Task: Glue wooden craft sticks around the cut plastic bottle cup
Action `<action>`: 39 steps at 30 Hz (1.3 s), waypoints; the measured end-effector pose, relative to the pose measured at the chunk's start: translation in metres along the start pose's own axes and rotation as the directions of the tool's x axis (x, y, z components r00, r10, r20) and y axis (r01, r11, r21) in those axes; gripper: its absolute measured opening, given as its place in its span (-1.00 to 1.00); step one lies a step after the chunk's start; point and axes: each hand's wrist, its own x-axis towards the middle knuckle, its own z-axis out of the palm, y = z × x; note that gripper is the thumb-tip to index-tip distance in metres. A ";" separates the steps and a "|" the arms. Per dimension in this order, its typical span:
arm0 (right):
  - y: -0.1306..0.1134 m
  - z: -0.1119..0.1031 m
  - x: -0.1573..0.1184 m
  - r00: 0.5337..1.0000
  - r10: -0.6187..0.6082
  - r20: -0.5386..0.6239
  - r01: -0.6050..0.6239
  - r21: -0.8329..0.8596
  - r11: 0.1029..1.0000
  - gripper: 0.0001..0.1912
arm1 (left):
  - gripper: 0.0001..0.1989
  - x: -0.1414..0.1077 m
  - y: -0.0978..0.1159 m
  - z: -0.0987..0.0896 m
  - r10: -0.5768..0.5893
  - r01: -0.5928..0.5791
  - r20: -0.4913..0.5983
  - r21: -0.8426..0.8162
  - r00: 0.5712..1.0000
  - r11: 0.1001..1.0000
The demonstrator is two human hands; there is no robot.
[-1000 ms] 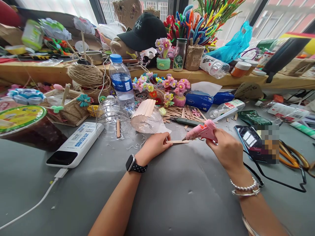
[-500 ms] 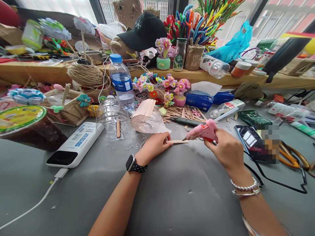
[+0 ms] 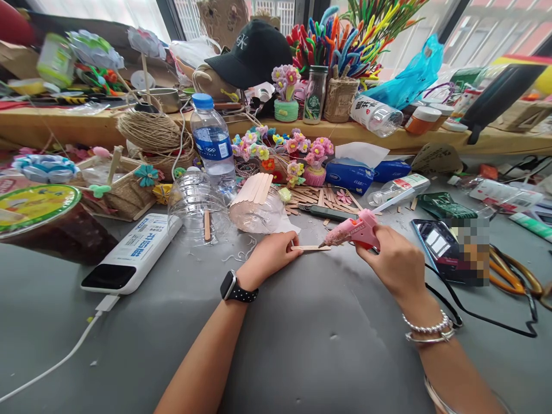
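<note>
Between the closed fingers of my left hand is one end of a wooden craft stick, lying low along the grey tabletop. My right hand is wrapped round the handle of a pink glue gun. Its nozzle tip points left and down, at or just above the stick; contact is too small to tell. Behind my left hand lies a cut clear plastic bottle piece with several craft sticks side by side on top. Loose craft sticks are heaped farther back.
At left stand a lidded drink cup, a white power bank with its cable, and a ribbed clear bottle part. A blue-capped water bottle rises behind. To the right are a phone, a black cord and orange-handled scissors.
The glue gun's nozzle has shifted very slightly left along the craft stick, together with my right hand. My left hand keeps its place on the stick.
</note>
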 end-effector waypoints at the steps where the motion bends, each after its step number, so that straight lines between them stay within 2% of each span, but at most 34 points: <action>1: 0.000 0.000 0.000 1.000 0.000 -0.002 0.000 0.001 1.000 -0.78 | -0.85 0.000 0.000 0.000 0.000 0.000 0.000 0.000 1.000 1.000; 28: 0.001 0.000 -0.001 0.999 -0.034 0.017 0.034 -0.010 0.999 -0.79 | -0.85 -0.001 0.002 -0.002 0.004 -0.004 0.001 0.001 1.000 1.000; 39: 0.004 0.000 0.000 0.998 -0.062 -0.028 0.062 -0.011 0.998 -0.78 | -0.85 0.000 0.001 -0.002 0.003 -0.003 0.011 0.010 1.000 1.000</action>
